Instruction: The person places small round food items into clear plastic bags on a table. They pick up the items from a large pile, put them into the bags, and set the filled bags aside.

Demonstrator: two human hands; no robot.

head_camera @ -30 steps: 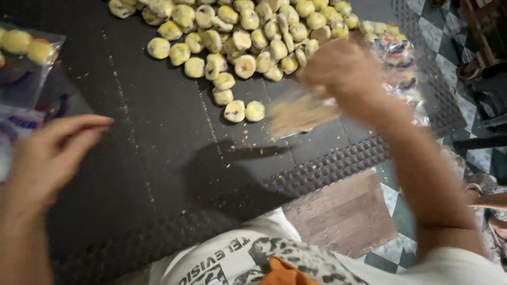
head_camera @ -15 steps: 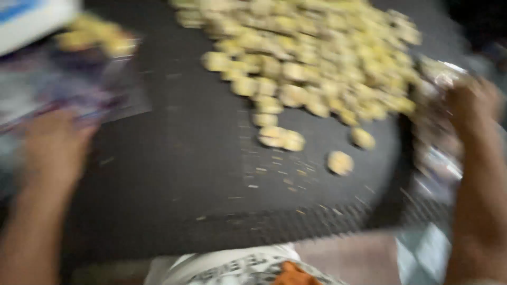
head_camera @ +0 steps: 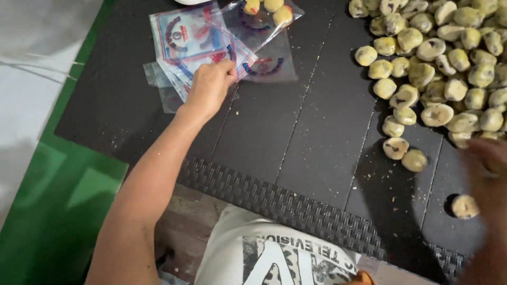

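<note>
Black mat, woven border and green floor around the work

A black rubber mat [head_camera: 296, 126] with fine seams and pale crumbs fills the middle of the frame, edged along its lower side by a dark woven wicker border [head_camera: 274, 198] that runs from centre left down to the lower right. To the left lies a bright green floor strip [head_camera: 47, 211], and beyond it, in the upper left corner, a pale grey tiled floor [head_camera: 31, 63]. At the bottom centre shows a cream printed shirt [head_camera: 264, 253]; a patch of worn brown floor [head_camera: 185, 221] sits just left of it.
</note>
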